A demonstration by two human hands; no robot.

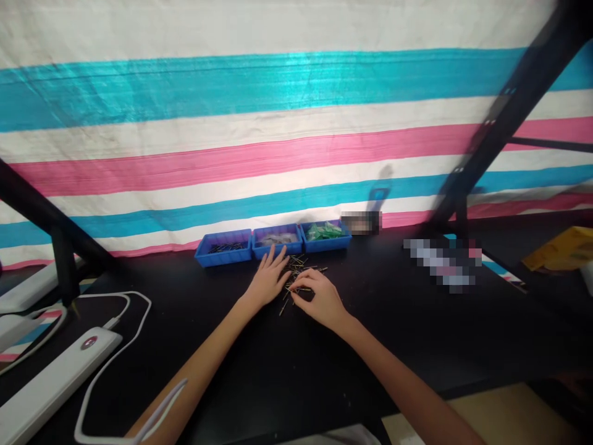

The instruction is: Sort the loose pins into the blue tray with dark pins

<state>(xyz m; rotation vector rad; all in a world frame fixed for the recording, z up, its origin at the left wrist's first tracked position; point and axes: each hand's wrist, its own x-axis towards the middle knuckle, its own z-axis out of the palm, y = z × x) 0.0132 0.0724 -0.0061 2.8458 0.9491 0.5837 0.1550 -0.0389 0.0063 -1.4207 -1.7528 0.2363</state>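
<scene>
Just below centre, thin rods (299, 262) lie heaped; left hand (267, 277) splayed at their edge, right hand (320, 299) curled over them, pinched up (on a rod? I can't tell from here)!

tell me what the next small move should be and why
Probably have the right hand pinch the thin piece at the near edge of the pile: it lies just left of the right thumb, and that hand's thumb and forefinger are bent close together. The left hand is spread beside the pile. I can't tell whether the right fingertips hold anything.
</scene>
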